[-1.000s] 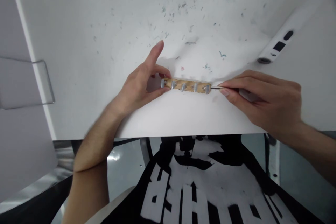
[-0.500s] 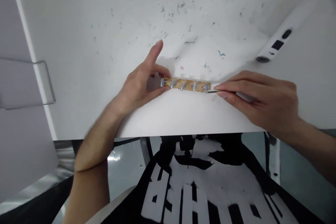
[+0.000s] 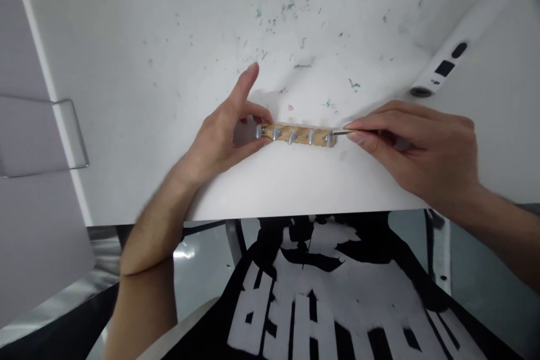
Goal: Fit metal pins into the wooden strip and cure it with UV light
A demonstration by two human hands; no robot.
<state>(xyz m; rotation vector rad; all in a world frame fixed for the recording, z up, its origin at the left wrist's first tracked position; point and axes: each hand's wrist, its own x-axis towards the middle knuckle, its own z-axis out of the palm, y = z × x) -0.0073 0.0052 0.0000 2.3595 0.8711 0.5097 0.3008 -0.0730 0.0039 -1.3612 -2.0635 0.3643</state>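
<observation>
A narrow wooden strip (image 3: 301, 135) with several silver pegs standing in it lies on the white table (image 3: 169, 95). My left hand (image 3: 223, 138) pinches the strip's left end between thumb and middle fingers, with the index finger stretched up and away. My right hand (image 3: 417, 149) is closed on a thin metal tool (image 3: 342, 133). The tool's tip touches the rightmost peg at the strip's right end.
A white power strip (image 3: 442, 70) with black sockets lies at the back right. A grey panel with a wire handle (image 3: 71, 135) stands along the left side. Green specks dot the far tabletop. The table's front edge runs just below my hands.
The strip and both hands have drifted slightly up and to the left. The tool tip stays at the strip's right end.
</observation>
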